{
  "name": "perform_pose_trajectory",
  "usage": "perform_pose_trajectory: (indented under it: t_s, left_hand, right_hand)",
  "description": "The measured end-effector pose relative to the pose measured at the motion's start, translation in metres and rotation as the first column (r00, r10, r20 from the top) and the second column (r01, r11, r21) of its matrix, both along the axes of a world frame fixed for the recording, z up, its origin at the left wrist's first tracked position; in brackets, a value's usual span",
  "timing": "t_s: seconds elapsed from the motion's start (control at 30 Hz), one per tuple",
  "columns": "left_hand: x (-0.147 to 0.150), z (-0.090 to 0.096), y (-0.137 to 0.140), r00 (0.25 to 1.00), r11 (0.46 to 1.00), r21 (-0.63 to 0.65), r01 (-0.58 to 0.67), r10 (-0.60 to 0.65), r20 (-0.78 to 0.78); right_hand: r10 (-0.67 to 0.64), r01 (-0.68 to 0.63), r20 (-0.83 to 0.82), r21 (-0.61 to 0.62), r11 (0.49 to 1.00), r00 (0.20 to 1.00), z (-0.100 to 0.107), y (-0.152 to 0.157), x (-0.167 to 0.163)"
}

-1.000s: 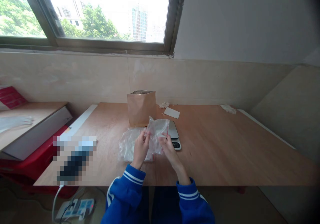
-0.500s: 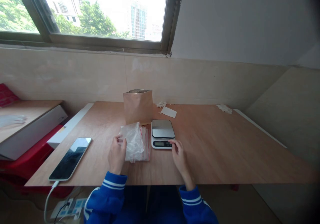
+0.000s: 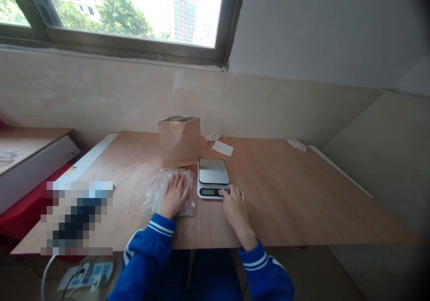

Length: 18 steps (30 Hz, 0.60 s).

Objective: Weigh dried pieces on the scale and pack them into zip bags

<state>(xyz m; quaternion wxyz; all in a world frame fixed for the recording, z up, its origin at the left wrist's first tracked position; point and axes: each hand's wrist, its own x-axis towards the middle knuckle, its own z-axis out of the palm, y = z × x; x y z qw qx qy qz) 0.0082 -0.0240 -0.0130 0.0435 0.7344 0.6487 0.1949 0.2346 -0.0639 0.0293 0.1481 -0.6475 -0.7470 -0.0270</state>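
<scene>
Bags (image 3: 153,192) partly under left hand (image 3: 174,197)

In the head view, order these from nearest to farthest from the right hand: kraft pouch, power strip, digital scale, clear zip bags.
1. Digital scale: at the right hand.
2. Clear zip bags: left of the scale, under the left hand.
3. Kraft pouch: standing behind the bags.
4. Power strip: far left, below table level.

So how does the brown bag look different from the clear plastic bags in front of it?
The brown bag is opaque; the clear plastic bags are see-through with red edging. The brown bag stands upright, while the clear plastic bags lie flat under the left hand. Both rest on the wooden table.
</scene>
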Motion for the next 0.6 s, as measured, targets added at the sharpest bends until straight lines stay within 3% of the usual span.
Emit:
perform_pose_trajectory:
  t_s: [0.13, 0.23, 0.33, 0.5, 0.6]
  left_hand:
    - [-0.007, -0.011, 0.002, 0.999, 0.999, -0.008, 0.045, -0.045, 0.018]
    - [-0.008, -0.012, 0.003, 0.998, 0.998, 0.0, 0.063, -0.063, 0.022]
    - [-0.009, -0.011, 0.003, 0.996, 0.997, -0.01, 0.082, -0.081, 0.026]
    - [-0.009, -0.008, 0.002, 0.996, 0.995, -0.051, 0.09, -0.089, 0.026]
    - [-0.01, -0.009, 0.002, 0.994, 0.994, -0.043, 0.103, -0.102, 0.034]
  right_hand:
    - [0.046, -0.049, -0.093, -0.031, 0.998, 0.995, -0.001, 0.003, 0.007]
    - [0.084, -0.075, -0.348, 0.039, 0.996, 0.934, -0.013, 0.01, 0.02]
    - [0.065, 0.017, -0.574, 0.135, 0.991, 0.816, -0.022, 0.028, 0.038]
    - [0.001, 0.178, -0.617, 0.228, 0.957, 0.787, -0.031, 0.081, 0.072]
    - [-0.022, 0.252, -0.711, 0.219, 0.943, 0.702, -0.045, 0.1, 0.087]
